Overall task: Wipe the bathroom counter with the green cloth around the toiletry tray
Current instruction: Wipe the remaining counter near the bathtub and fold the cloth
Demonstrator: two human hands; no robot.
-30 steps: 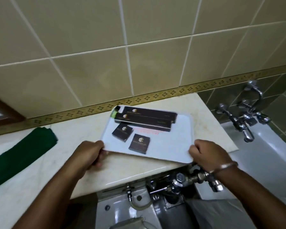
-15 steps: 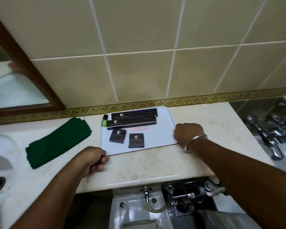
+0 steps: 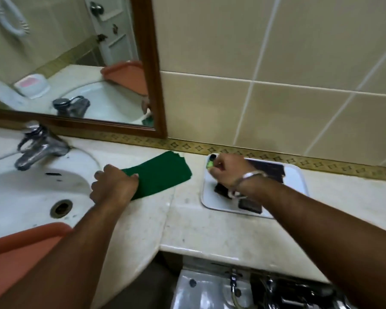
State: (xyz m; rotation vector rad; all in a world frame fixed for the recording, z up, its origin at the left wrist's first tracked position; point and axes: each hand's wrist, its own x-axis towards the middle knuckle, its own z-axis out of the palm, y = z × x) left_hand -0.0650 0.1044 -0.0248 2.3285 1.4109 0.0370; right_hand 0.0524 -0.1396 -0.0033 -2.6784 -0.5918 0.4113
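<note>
The folded green cloth [image 3: 163, 175] lies on the cream marble counter [image 3: 198, 230] between the sink and the tray. My left hand [image 3: 114, 186] covers its left end, fingers curled and thumb pressing on the fabric. The white toiletry tray [image 3: 295, 178] sits against the wall to the right, carrying dark boxes [image 3: 270, 170] and a small green bottle [image 3: 209, 165] at its back left corner. My right hand [image 3: 230, 170] reaches over the tray, fingertips pinched at that bottle. My right forearm hides part of the boxes.
A white sink [image 3: 20, 192] with a chrome faucet [image 3: 36, 148] is at the left, and an orange tub [image 3: 20, 248] rests on its near rim. A wood-framed mirror [image 3: 65, 63] hangs above. Below the counter edge are a white fixture and metal pipes [image 3: 232, 284].
The view has swung left to the sink. My left hand left the tray's corner and landed on the green cloth. My right hand moved from the tray's right edge to its back left corner.
</note>
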